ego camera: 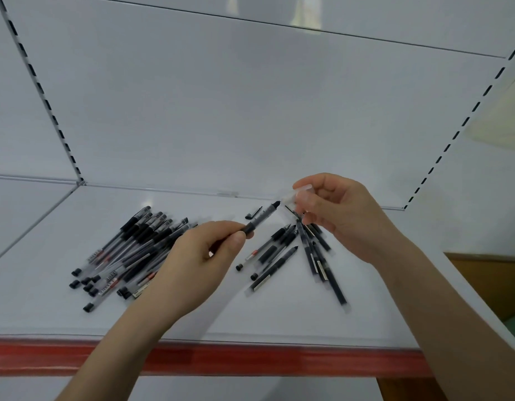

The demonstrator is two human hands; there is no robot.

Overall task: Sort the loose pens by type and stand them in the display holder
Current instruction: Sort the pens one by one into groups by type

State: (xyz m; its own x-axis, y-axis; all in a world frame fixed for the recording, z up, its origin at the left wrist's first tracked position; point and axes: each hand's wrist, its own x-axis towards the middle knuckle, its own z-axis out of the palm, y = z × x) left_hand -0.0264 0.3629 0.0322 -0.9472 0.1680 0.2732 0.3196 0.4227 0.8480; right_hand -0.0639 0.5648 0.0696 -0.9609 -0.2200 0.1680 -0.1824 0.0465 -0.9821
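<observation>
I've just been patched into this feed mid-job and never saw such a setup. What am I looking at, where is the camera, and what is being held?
There is no machine here: a person works with two bare hands. The one picture comes from a wide-angle camera worn on the head, looking forward and down, so the arms enter from below. The surface is a white shop shelf with a red front strip. On it lie a large pile of pens at left, a smaller group of pens at right, and a loose black cap between them. The left hand pinches an uncapped pen, its tip toward the right hand, which pinches what looks like a clear cap.
</observation>
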